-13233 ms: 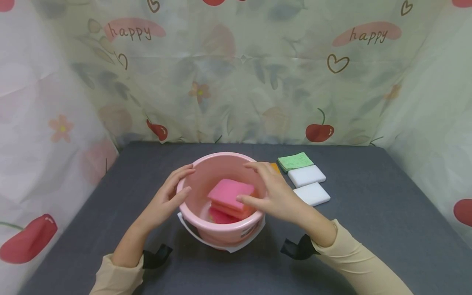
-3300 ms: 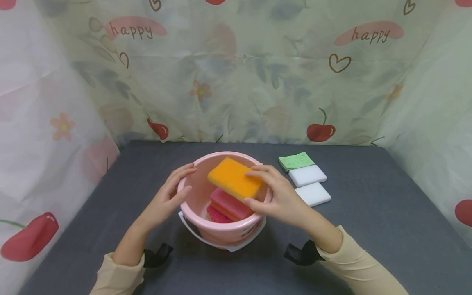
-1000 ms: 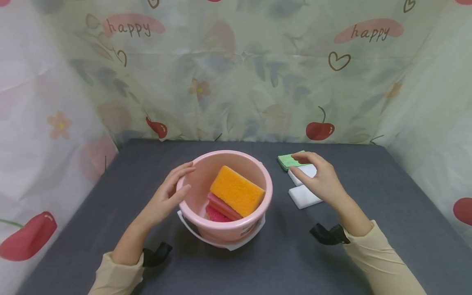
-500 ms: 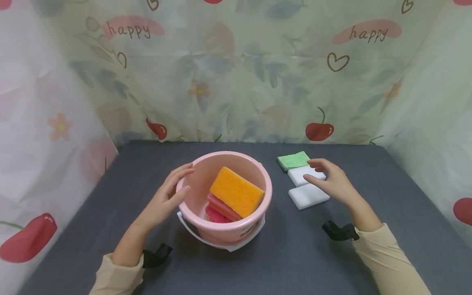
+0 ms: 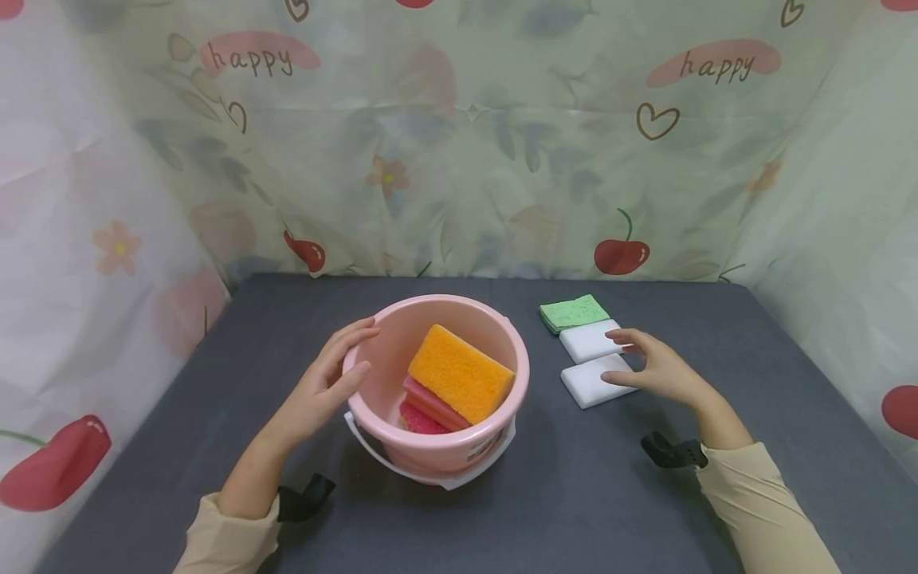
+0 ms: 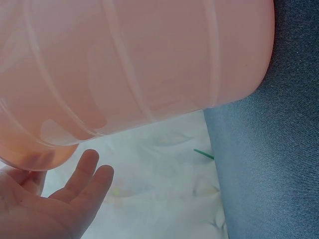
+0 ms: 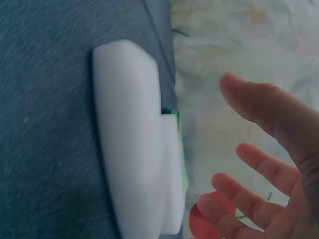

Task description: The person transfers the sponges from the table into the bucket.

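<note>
While the nearer white block point(image 5: 586, 384) lies on the tabletop point(image 5: 559, 494), the spread, empty right hand point(image 5: 663, 371) hovers above it, apparently reaching, a grasp calling for lowering and pinching, as the relaxed left hand point(image 5: 325, 383) touches the bucket's rim point(image 5: 434, 439).

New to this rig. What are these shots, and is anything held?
No machine here: a person works bare-handed. The wide picture comes from a head camera looking down; the two close ones come from cameras on the wrists. On the dark surface stands a pink bucket holding an orange sponge above pink-red ones. Beside it lie two white blocks and a green pad. The left hand touches the bucket; the right hand, fingers spread, hovers by the white blocks, holding nothing.
</note>
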A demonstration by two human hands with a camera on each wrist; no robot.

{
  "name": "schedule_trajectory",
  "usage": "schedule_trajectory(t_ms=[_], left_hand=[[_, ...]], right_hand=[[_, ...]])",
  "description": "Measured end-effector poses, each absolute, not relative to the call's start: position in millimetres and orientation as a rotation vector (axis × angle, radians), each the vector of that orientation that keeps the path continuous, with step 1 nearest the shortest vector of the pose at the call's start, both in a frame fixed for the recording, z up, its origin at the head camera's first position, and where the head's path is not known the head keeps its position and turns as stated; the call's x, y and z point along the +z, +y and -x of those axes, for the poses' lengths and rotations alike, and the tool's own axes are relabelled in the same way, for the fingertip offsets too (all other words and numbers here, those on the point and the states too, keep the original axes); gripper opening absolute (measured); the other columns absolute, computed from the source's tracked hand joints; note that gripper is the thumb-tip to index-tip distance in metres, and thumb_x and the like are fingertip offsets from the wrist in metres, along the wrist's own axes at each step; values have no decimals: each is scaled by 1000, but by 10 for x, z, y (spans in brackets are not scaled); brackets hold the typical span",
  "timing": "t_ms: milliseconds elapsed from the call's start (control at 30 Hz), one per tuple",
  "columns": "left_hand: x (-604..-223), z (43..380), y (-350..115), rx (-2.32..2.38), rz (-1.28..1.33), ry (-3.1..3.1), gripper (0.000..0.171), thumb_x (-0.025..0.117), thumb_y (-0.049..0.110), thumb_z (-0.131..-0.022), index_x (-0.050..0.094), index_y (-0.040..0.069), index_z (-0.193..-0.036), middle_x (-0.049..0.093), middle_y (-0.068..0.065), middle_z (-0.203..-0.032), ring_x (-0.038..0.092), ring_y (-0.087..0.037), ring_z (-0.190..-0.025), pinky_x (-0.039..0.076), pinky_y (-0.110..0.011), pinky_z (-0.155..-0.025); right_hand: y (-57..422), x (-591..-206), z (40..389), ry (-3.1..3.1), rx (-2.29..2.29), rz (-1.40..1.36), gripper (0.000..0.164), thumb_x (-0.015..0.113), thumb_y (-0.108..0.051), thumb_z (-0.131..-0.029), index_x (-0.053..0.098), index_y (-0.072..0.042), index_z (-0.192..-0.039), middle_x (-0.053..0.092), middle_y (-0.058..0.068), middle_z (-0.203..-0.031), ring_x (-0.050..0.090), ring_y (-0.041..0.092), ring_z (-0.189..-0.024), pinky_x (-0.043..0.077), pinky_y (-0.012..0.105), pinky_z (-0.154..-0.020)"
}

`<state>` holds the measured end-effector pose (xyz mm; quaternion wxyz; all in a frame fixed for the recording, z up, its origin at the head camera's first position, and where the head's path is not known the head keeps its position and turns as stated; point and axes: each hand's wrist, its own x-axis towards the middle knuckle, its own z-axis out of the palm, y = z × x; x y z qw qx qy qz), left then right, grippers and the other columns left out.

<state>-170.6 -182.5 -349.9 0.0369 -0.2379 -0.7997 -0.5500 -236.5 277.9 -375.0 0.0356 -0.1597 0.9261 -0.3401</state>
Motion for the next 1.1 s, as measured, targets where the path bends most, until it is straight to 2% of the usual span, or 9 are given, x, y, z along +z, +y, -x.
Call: schedule_trajectory(t_ms=[300, 500, 867, 1100], left_hand=[[-3496, 1706, -1829, -1689, 726, -2465, 46, 48, 9, -93, 40, 7, -138, 24, -9, -152, 26, -30, -137, 36, -8, -96], [-3496, 1707, -1832, -1687, 720, -2472, 46, 48, 9, -93, 40, 7, -138, 24, -9, -152, 25, -30, -137, 37, -8, -95], [-3497, 1706, -1837, -1685, 715, -2476, 46, 48, 10, -93, 39, 8, -138, 24, -8, -152, 25, -30, -137, 38, -9, -95], [-3500, 1707, -1838, -1689, 716, -2477, 46, 49, 12, -94, 39, 8, -139, 23, -8, -153, 25, -30, -137, 38, -9, -95]], right_hand=[[2853, -3877, 2371, 2842, -965, 522, 73, 77, -27, -75, 42, 0, -133, 43, 26, -135, 43, 46, -119, 37, 61, -94], [2887, -3947, 2381, 2828, -926, 557, 76, 78, -26, -73, 41, -1, -134, 40, 30, -135, 42, 49, -119, 36, 61, -95], [2886, -3985, 2403, 2840, -838, 612, 76, 79, -25, -71, 42, 1, -132, 44, 28, -124, 44, 37, -108, 41, 50, -88], [2861, -4002, 2422, 2845, -816, 611, 74, 78, -20, -70, 43, 2, -131, 42, 30, -126, 40, 39, -113, 37, 52, -92]])
